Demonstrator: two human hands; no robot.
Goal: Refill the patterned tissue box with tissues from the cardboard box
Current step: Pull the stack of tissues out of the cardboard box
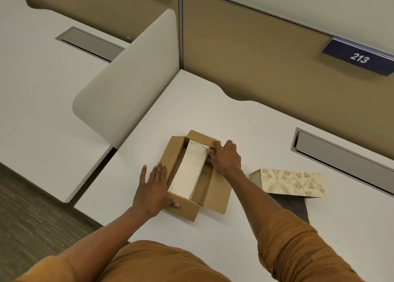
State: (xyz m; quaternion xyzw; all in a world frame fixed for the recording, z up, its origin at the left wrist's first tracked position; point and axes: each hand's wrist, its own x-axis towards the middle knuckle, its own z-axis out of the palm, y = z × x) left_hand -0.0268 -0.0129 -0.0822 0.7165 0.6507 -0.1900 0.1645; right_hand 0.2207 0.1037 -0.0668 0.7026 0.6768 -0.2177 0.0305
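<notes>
early stage: tissue stack (188, 173) lies in the open cardboard box (215, 193) mid-desk; patterned tissue box (295, 182) unfilled, well apart to the right. left hand (152, 193) spread, bracing box's near corner. right hand (226, 157) pinching stack's far end. white desk (234, 119) w/ tan partition (266, 57), office cubicle.

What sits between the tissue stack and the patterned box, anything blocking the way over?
Only the cardboard box's own right wall and flap, plus the right forearm crossing that gap. The desk between is bare. The tissue stack must be lifted out first; the right hand already touches its far end. The patterned box lies right.
</notes>
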